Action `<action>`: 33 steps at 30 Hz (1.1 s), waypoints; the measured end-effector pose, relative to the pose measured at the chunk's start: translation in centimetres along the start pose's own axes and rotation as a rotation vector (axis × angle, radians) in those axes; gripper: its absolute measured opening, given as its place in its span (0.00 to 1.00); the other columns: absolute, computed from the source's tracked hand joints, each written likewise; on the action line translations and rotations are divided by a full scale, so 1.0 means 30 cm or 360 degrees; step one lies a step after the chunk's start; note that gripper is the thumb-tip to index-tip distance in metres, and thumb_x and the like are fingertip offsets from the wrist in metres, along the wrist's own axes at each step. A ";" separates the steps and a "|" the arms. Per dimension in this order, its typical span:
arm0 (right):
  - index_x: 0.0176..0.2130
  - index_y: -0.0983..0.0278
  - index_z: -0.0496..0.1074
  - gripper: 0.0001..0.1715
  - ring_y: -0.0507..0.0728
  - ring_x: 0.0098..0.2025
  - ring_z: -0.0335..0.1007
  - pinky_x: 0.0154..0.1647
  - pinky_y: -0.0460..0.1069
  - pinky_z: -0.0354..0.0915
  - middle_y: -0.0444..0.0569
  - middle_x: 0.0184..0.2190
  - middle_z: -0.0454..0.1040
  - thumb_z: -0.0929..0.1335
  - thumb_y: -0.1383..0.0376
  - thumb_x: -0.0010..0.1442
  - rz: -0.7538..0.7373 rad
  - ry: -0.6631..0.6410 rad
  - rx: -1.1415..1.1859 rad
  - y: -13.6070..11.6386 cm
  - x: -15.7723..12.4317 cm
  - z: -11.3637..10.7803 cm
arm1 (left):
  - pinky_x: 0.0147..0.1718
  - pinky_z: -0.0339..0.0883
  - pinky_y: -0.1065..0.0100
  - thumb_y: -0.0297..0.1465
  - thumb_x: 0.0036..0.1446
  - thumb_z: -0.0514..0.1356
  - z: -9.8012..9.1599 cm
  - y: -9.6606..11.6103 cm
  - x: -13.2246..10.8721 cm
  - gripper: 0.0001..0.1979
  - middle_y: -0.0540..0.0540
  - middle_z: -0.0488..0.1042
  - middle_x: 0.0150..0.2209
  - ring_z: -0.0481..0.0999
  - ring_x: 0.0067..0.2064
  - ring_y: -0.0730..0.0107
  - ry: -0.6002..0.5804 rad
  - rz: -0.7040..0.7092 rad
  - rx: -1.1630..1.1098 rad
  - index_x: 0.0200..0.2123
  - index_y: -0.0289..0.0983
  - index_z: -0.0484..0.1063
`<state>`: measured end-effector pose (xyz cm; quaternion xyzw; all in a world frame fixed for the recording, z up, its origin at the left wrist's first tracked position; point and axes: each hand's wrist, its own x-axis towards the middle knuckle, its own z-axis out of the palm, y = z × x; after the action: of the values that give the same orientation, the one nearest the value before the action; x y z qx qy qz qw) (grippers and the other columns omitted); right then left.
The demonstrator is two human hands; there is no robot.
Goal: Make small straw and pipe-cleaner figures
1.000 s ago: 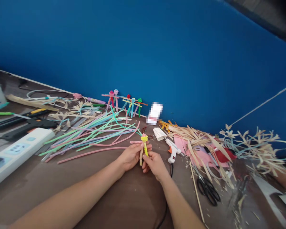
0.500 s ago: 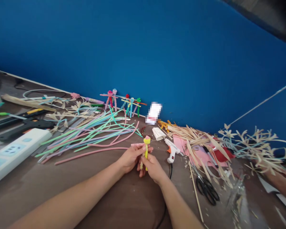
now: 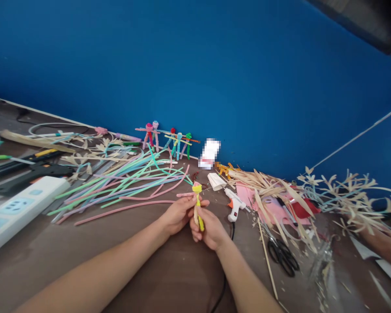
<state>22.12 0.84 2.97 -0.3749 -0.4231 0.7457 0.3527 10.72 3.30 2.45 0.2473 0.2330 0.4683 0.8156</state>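
Observation:
Between my hands is a small pipe-cleaner figure (image 3: 197, 189), yellow with a pink top and a pink arm sticking out to the left. My left hand (image 3: 180, 214) pinches it just below the head, at the pink arm. Lower down, my right hand (image 3: 207, 226) has its fingers closed round the yellow and pale legs. Loose pastel pipe cleaners (image 3: 127, 184) lie spread to the left of my hands. Several finished pipe-cleaner figures (image 3: 150, 134) lean against the blue wall behind.
To the right lie a white glue gun (image 3: 235, 205), black-handled scissors (image 3: 283, 257), pink sheets (image 3: 273, 211) and wood-shaving strips (image 3: 263, 184). A power strip (image 3: 26, 208) and a dark glue gun (image 3: 32, 176) are at left. Another person's hand (image 3: 382, 243) shows at far right.
The figure has shifted slightly left and tilted. My right hand has turned, its fingers now curled further round the legs. My left hand keeps its pinch.

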 end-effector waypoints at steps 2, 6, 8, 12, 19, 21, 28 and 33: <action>0.33 0.63 0.60 0.16 0.46 0.11 0.54 0.12 0.44 0.57 0.39 0.17 0.63 0.59 0.52 0.54 0.0024 -0.0061 0.0085 -0.004 0.005 -0.013 | 0.31 0.66 0.69 0.30 0.49 0.58 0.000 0.005 -0.002 0.07 0.43 0.74 0.30 0.73 0.30 0.70 0.0036 0.0018 -0.0032 0.32 0.32 0.67; 0.35 0.63 0.61 0.17 0.46 0.12 0.54 0.12 0.43 0.57 0.39 0.21 0.63 0.58 0.52 0.55 0.0110 -0.0144 0.0212 -0.013 0.012 -0.041 | 0.33 0.66 0.66 0.30 0.50 0.57 0.001 0.009 0.001 0.07 0.40 0.75 0.33 0.73 0.32 0.67 0.0042 0.0057 -0.0072 0.32 0.33 0.66; 0.35 0.63 0.62 0.17 0.45 0.11 0.52 0.11 0.43 0.56 0.38 0.19 0.61 0.59 0.53 0.55 0.0122 -0.0146 0.0209 -0.013 0.012 -0.045 | 0.33 0.65 0.66 0.29 0.49 0.57 0.002 0.007 0.004 0.06 0.41 0.75 0.32 0.73 0.30 0.69 0.0059 0.0086 -0.0049 0.32 0.33 0.66; 0.31 0.64 0.61 0.14 0.43 0.10 0.43 0.10 0.41 0.53 0.34 0.13 0.53 0.61 0.55 0.55 0.0109 -0.0109 0.0105 -0.004 0.009 -0.031 | 0.29 0.64 0.71 0.30 0.49 0.58 0.002 0.000 0.006 0.07 0.43 0.75 0.29 0.66 0.19 0.79 0.0093 0.0133 0.0076 0.31 0.32 0.67; 0.26 0.62 0.55 0.18 0.42 0.09 0.34 0.06 0.38 0.44 0.31 0.09 0.48 0.63 0.51 0.51 0.0089 0.0097 -0.0004 0.012 0.009 0.017 | 0.26 0.62 0.71 0.35 0.49 0.56 0.016 -0.008 0.001 0.10 0.42 0.75 0.29 0.71 0.26 0.70 0.0052 0.0091 0.0153 0.30 0.33 0.65; 0.25 0.62 0.54 0.20 0.42 0.08 0.34 0.05 0.38 0.44 0.30 0.09 0.48 0.63 0.49 0.50 0.0030 0.0203 -0.0047 0.017 0.011 0.036 | 0.28 0.63 0.70 0.37 0.50 0.55 0.026 -0.016 -0.003 0.11 0.42 0.75 0.29 0.72 0.27 0.70 0.0093 0.0219 0.0208 0.29 0.34 0.64; 0.26 0.62 0.54 0.21 0.43 0.09 0.37 0.07 0.38 0.42 0.31 0.10 0.47 0.62 0.48 0.50 -0.0265 0.0397 -0.0243 0.048 0.028 0.068 | 0.25 0.63 0.71 0.38 0.50 0.53 0.045 -0.030 -0.017 0.11 0.45 0.74 0.28 0.71 0.27 0.70 0.0229 0.0338 0.0175 0.30 0.35 0.61; 0.29 0.63 0.57 0.19 0.43 0.10 0.41 0.10 0.39 0.49 0.33 0.13 0.53 0.59 0.50 0.54 -0.0158 0.0098 -0.0226 0.039 0.017 0.030 | 0.15 0.55 0.77 0.36 0.50 0.53 0.026 0.003 -0.014 0.09 0.49 0.70 0.23 0.68 0.22 0.74 0.0144 0.0343 0.0062 0.29 0.36 0.60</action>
<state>20.86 0.48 2.10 -0.4002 -0.4819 0.6836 0.3746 10.96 2.82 3.18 0.2653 0.2507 0.5595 0.7441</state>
